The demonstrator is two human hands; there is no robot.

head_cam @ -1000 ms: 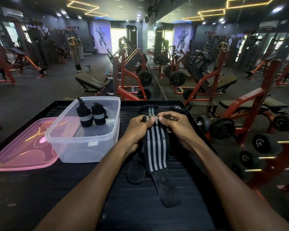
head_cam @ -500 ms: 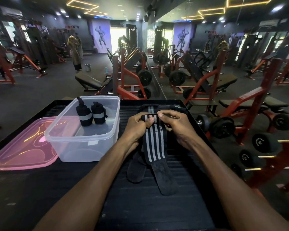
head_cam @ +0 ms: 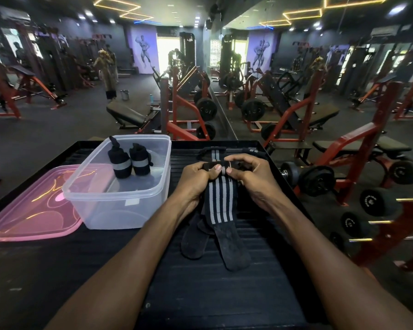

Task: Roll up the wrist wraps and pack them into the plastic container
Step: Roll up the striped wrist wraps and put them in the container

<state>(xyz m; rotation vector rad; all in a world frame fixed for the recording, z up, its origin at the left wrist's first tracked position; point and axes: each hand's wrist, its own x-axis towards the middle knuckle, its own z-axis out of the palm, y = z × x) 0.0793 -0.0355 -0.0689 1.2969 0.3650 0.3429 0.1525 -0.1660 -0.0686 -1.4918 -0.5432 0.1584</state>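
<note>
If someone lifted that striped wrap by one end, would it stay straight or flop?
Probably flop: the striped wrap bends over the hands' grip and drapes down to the table. It looks like light cloth, and its fuzzy tail is unlikely to slip. Unlike the rolled wraps in the container, it shouldn't roll.

Counted: 2 rolled wraps (head_cam: 129, 163) in 1 clear container (head_cam: 119, 201), approx 10 o'clock. 1 pink lid (head_cam: 31, 213) at 9. 2 unrolled wraps (head_cam: 218, 206) seen at centre, 2 more (head_cam: 212, 151) at 12. 2 hands (head_cam: 196, 179).

Dim gym, neon ceiling strips, bright doorway glare, wide-angle edge warping
</note>
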